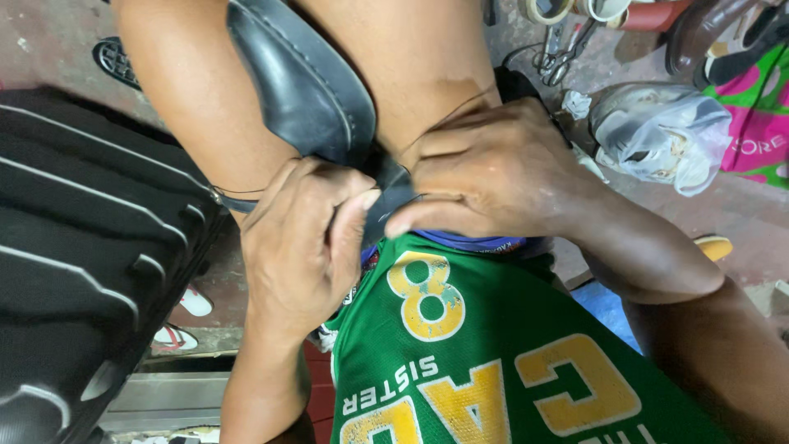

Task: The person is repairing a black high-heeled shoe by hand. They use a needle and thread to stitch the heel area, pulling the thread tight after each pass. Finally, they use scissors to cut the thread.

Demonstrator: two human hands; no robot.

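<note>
A black leather shoe (300, 82) sits squeezed between the person's two bare knees, sole side up. Both hands meet at the end of the shoe that is closest to the person's body.

The left hand (300, 238) curls tight around that end of the shoe, with its thumb pressed flat on the dark leather. The right hand (493, 168) sits just beside it, touching it, and pinches the same end with thumb and fingers closed.

A thin thread (448, 111) runs up from the right hand across the knee above it.

Below the hands is the person's green shirt (460, 362) with yellow marks on it. Out past the left hand lies a big black ribbed case (78, 247). Up past the right hand, well apart, a clear plastic bag (662, 136) lies on the floor, with scissors (557, 57) near it.
</note>
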